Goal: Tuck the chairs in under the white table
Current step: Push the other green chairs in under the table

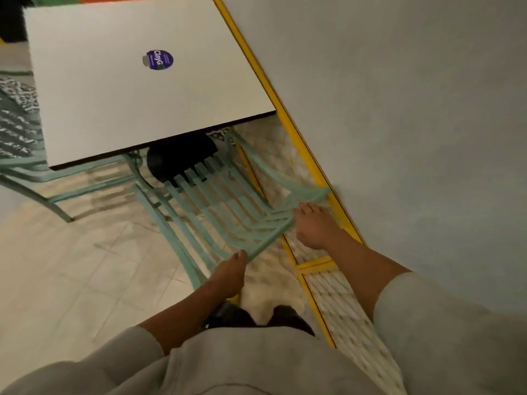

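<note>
One view only, from a camera worn on the person's head. It looks steeply down and forward, tilted so that floor and wall lines run diagonally. Nearest the lens, at the bottom edge, are grey sleeves and torso; the hands sit mid-frame at arm's length. The white table (137, 89) fills the upper left, farther off. A pale wall (413, 109) occupies the right side.
</note>
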`<state>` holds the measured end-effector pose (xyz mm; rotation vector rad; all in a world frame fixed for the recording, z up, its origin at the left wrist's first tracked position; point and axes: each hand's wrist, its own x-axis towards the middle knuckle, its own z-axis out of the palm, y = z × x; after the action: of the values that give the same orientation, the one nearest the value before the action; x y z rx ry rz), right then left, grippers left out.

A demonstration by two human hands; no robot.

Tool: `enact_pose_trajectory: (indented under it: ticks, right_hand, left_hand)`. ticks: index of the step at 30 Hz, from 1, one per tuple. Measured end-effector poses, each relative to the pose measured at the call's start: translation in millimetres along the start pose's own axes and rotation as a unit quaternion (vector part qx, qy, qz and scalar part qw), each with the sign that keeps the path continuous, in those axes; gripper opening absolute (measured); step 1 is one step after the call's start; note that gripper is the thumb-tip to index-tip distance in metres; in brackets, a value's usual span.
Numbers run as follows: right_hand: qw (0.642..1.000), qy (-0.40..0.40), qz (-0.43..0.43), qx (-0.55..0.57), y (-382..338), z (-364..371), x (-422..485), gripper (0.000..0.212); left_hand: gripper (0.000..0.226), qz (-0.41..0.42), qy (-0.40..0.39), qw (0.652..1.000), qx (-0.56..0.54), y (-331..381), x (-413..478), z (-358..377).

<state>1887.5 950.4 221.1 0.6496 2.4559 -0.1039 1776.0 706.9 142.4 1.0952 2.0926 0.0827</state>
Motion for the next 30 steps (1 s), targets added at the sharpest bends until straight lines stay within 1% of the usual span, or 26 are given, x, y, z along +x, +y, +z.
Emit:
enact_pose_trajectory:
  ticks: [2, 5, 7, 8, 10, 13, 16, 19, 22, 25, 28, 30]
  right_hand:
    - [0.999, -0.019, -0.03, -0.009, 11.8, -11.7, 24.1, 0.068]
    - [0.992, -0.049, -0.089, -0.069, 23.4, -14.4, 55.0, 0.068]
    - [0.986, -0.082, -0.125, -0.078, 27.3, -10.3, 64.8, 0.066]
    - [0.983, -0.08, -0.142, -0.082, 29.9, -4.9, 67.4, 0.063]
    - [0.982, -0.047, -0.168, -0.073, 37.7, 4.4, 71.8, 0.051]
    - [0.984, -0.021, -0.174, -0.032, 46.5, 10.0, 73.1, 0.039]
    - [0.983, 0.0, -0.174, -0.052, 49.6, 14.8, 69.9, 0.032]
    - [0.982, 0.014, -0.18, -0.059, 46.7, 23.2, 61.9, 0.036]
    - [0.98, 0.024, -0.187, -0.067, 44.9, 34.4, 56.4, 0.042]
    - [0.979, 0.024, -0.191, -0.069, 41.9, 37.7, 59.6, 0.039]
    - [0.982, 0.013, -0.17, -0.076, 40.6, 33.8, 66.0, 0.032]
    - [0.984, 0.003, -0.156, -0.087, 40.2, 32.7, 71.0, 0.036]
  left_hand:
    - [0.038, -0.032, 0.002, 0.999, 0.001, 2.6, 1.4, 3.1]
    - [0.044, -0.089, 0.028, 0.996, 0.018, 7.9, 0.7, 9.8]
    - [0.039, -0.137, 0.04, 0.99, 0.008, 14.0, -3.5, 10.4]
    - [0.034, -0.163, 0.05, 0.985, 0.008, 16.3, -4.3, 13.5]
    - [0.032, -0.187, 0.07, 0.98, 0.024, 20.6, -2.1, 16.9]
    - [0.039, -0.182, 0.076, 0.979, 0.062, 25.5, 0.9, 14.0]
    - [0.038, -0.183, 0.089, 0.973, 0.111, 27.9, 1.8, 12.9]
    - [0.039, -0.18, 0.092, 0.969, 0.138, 21.4, -0.1, 12.2]
    - [0.041, -0.187, 0.106, 0.966, 0.142, 13.5, -0.8, 8.4]
    - [0.036, -0.201, 0.108, 0.965, 0.131, 7.3, 1.1, -1.3]
    - [0.033, -0.211, 0.113, 0.965, 0.111, 0.0, 4.8, -7.3]
    - [0.031, -0.211, 0.112, 0.965, 0.105, -3.8, 5.9, -8.9]
